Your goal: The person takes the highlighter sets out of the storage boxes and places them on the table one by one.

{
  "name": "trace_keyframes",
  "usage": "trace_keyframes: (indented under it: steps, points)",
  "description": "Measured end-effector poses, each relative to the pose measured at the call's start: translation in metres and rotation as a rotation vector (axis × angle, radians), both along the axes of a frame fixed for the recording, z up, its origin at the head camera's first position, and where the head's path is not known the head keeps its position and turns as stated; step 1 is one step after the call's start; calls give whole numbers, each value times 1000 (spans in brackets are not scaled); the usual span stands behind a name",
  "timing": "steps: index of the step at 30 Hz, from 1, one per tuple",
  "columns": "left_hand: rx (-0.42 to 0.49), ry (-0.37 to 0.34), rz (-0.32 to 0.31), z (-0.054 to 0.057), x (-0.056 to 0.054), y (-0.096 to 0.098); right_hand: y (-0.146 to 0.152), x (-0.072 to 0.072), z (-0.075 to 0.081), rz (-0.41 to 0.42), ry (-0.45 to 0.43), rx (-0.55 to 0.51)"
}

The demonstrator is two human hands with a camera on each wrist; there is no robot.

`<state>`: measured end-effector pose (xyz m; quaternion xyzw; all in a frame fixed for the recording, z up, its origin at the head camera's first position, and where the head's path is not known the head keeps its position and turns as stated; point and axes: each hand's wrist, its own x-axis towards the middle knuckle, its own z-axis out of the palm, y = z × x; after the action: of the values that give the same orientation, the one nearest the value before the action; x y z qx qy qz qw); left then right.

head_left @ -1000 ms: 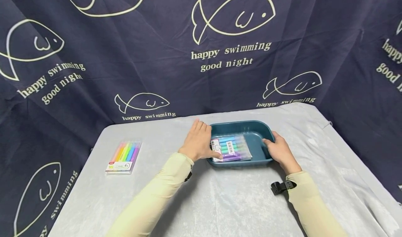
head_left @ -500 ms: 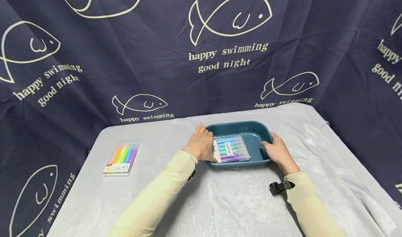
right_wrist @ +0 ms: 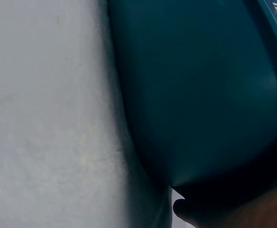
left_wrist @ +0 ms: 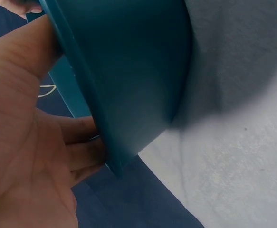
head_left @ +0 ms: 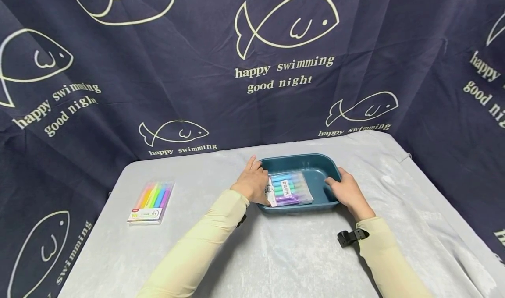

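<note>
A dark teal plastic basin (head_left: 321, 193) rests on the cloth-covered table, right of centre. Inside, toward its left end, lies a clear pack of coloured pens (head_left: 293, 188) with a white label. My left hand (head_left: 252, 183) holds the basin's left end, partly covering the pack's edge; the left wrist view has thumb and fingers hooked over the rim (left_wrist: 81, 80). At the right end my right hand (head_left: 350, 193) grips the rim, thumb inside and the other fingers hidden outside. The right wrist view shows mostly the basin's outer wall (right_wrist: 200, 95).
A second clear pack of rainbow-coloured pens (head_left: 151, 201) lies flat on the table's left side. The table has a light grey cloth (head_left: 284, 254). Behind it hangs a dark blue curtain (head_left: 197, 70) printed with white fish and words.
My left thumb has drawn back from over the pen pack toward the basin's left rim. My right hand keeps its grip. The head view has shifted slightly.
</note>
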<state>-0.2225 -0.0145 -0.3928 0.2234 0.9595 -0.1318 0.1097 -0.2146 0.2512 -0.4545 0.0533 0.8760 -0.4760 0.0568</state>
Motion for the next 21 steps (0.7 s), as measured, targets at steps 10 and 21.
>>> trace_keyframes:
  steps: [10,21]
  points:
    - [-27,-23,-55,2,-3,4,1,-1,-2,-13,25,26]
    - [-61,-55,-35,0,-3,8,1,1,-2,-12,26,24]
